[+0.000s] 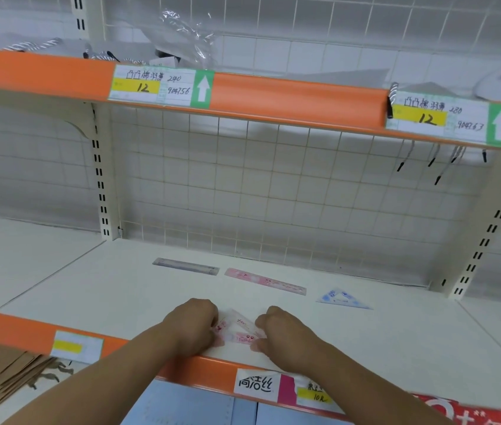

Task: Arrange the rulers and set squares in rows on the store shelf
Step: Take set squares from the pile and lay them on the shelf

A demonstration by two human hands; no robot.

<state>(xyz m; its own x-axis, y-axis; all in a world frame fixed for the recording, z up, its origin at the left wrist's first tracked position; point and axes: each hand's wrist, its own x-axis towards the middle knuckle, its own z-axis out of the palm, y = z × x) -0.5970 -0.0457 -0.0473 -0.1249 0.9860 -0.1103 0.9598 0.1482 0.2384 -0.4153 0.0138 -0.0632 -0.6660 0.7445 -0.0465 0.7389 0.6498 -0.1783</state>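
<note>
Left hand (194, 326), right hand (284, 335): pinching pink set square (241, 329) at shelf (114, 289) front. Behind: grey ruler (185, 266), pink ruler (266, 281), blue set square (342, 299).

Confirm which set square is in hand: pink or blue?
The pink set square, pinched at the front edge of the shelf between the left hand and right hand. The blue set square lies untouched farther back, to the right.

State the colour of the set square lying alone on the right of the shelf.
The set square is pale blue; head view.
</note>
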